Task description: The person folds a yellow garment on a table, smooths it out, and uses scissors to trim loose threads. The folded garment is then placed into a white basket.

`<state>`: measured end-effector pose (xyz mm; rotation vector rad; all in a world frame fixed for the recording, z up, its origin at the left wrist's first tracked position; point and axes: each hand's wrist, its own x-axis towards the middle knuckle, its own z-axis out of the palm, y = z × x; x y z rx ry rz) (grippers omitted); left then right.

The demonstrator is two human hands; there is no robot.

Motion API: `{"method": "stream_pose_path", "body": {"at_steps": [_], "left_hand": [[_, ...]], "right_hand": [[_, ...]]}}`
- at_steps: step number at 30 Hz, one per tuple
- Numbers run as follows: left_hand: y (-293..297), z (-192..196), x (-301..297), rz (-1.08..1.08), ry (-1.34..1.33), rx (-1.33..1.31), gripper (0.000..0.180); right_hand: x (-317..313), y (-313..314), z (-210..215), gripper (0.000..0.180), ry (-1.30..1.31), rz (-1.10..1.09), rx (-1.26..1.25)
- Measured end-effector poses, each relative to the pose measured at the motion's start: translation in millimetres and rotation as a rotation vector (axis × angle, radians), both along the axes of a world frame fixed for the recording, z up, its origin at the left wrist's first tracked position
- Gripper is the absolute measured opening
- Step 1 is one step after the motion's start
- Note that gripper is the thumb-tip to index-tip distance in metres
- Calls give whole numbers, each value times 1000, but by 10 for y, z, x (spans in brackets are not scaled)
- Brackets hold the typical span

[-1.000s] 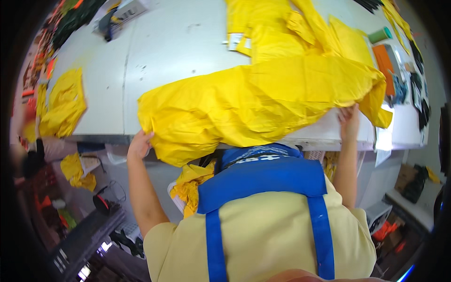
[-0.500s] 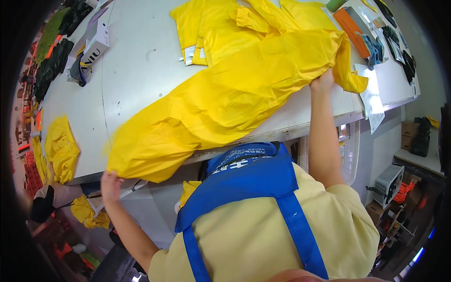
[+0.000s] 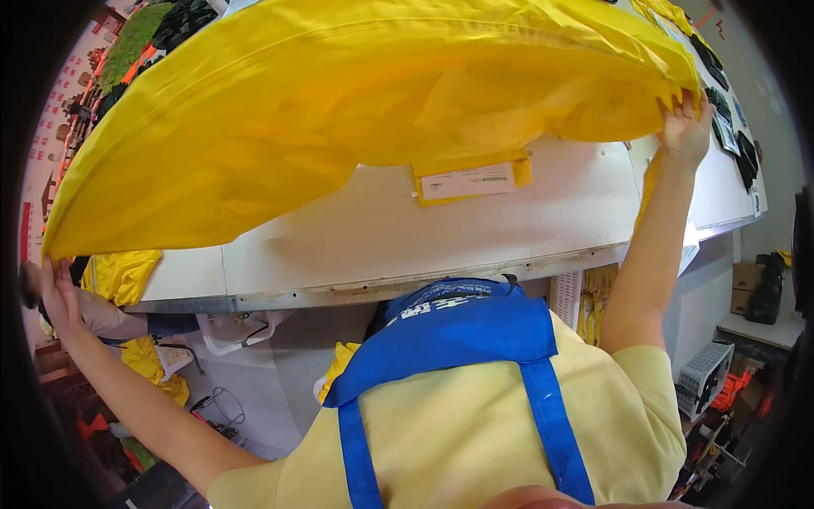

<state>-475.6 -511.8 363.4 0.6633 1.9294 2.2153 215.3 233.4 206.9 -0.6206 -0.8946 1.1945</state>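
- Yellow fabric (image 3: 381,93), in the head view, is spread wide between the left grip (image 3: 61,299) and the right grip (image 3: 685,129), and it arches over the tabletop (image 3: 407,246).
- The left grip is pinching the lower corner of the fabric, at its far left end.
- The right grip is holding the opposite end, with the fingers bent at the edge.
- Between the two grips, below the fabric, there is a white label (image 3: 468,181) on a yellow piece (image 3: 523,174).
- To the right of the left grip, near it, lies a crumpled yellow bundle (image 3: 127,276).
- To the right of the right grip there are dark packets (image 3: 746,161).
- Below the right grip, well apart, stands a grey crate (image 3: 704,375).
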Motion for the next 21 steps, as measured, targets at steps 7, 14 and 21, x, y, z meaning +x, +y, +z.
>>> {"method": "stream_pose_path", "body": {"at_steps": [7,14,21], "left_hand": [[340,-170,-72,12,58,8,24],[537,-897,-111,-55,-81,-11,30],[-62,-96,-484,204,173,113,27]], "right_hand": [[460,260,-881,30,1091,76,-361],[835,505,-1325,27,497,1032,55],[614,653,926,28,76,-44,233]]}}
